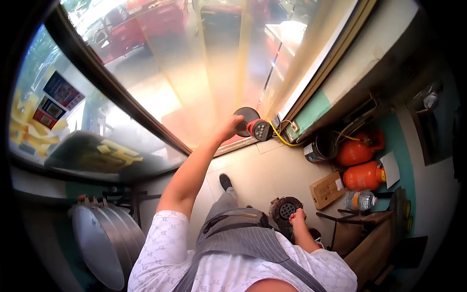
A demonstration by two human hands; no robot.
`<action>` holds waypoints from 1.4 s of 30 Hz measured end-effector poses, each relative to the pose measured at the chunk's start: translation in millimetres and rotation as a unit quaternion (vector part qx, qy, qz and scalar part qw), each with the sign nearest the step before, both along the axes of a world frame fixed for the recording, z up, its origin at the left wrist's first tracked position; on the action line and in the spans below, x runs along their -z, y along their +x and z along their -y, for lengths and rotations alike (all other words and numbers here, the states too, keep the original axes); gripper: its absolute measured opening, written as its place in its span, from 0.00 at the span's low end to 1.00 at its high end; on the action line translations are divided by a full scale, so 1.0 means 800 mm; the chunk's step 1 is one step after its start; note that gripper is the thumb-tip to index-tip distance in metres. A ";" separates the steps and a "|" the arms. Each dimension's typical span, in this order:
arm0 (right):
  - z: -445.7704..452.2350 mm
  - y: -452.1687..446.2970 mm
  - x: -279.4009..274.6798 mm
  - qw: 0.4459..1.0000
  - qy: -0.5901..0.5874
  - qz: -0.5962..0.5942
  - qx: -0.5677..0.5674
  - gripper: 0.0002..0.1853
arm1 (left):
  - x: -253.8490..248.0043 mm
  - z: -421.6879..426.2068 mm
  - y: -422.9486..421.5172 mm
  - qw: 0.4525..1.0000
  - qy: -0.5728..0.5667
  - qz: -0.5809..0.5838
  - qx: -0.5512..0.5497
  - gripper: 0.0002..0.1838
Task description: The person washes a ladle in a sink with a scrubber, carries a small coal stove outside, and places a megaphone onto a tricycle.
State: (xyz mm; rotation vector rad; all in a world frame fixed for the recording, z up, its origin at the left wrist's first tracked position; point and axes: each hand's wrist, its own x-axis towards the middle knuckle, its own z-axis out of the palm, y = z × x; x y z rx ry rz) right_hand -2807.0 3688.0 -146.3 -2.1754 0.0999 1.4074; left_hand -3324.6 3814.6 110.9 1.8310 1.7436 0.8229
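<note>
My left hand (232, 127) reaches forward, its fingers closed on the edge of a dark round disc (247, 116). Against the disc is a red-and-black piece (263, 130) whose round face carries several pale dots. I cannot tell whether the two are joined. My right hand (297, 215) is closed at the right edge of a round, rusty-brown stove-like body (275, 204). Its dark top (287, 210) has several holes. What the right fingers hold, if anything, is too small to make out.
Glass panes (194, 58) stand ahead. A yellow hose (284, 141) runs along the floor toward a dark bucket (321, 147). Two orange gas cylinders (357, 148), a cardboard box (327, 190) and a plastic bottle (359, 200) are at right. A large metal drum (104, 243) stands at left.
</note>
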 end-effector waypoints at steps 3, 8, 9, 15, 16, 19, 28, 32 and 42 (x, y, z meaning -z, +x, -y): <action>-0.087 -0.078 0.001 0.999 0.036 -0.017 0.000 0.04 | 0.065 -0.118 -0.077 0.990 0.067 0.125 -0.006 0.06; -0.210 -0.232 -0.010 0.998 0.058 0.006 -0.028 0.03 | 0.055 -0.229 -0.207 0.966 0.048 -0.014 -0.254 0.12; -0.235 -0.257 -0.003 0.997 0.056 -0.006 -0.050 0.05 | 0.029 -0.239 -0.236 0.955 0.027 0.024 -0.295 0.15; -0.370 -0.456 -0.014 0.990 0.074 -0.053 -0.104 0.08 | -0.029 -0.300 -0.404 0.846 0.106 0.193 -0.486 0.19; -0.392 -0.490 -0.006 0.989 0.075 -0.070 -0.108 0.09 | -0.040 -0.301 -0.430 0.836 0.111 0.200 -0.498 0.19; -0.448 -0.582 -0.008 0.978 0.075 -0.120 -0.152 0.13 | -0.060 -0.304 -0.502 0.822 0.118 0.203 -0.519 0.21; -0.610 -0.829 -0.046 0.947 0.057 -0.206 -0.241 0.16 | -0.119 -0.247 -0.665 0.749 0.177 0.120 -0.628 0.17; -0.683 -0.903 -0.050 0.942 0.017 -0.235 -0.239 0.17 | -0.145 -0.185 -0.713 0.712 0.209 0.119 -0.659 0.14; -0.838 -1.058 0.001 0.969 0.024 -0.153 -0.191 0.04 | -0.148 -0.066 -0.792 0.628 0.183 0.033 -0.756 0.14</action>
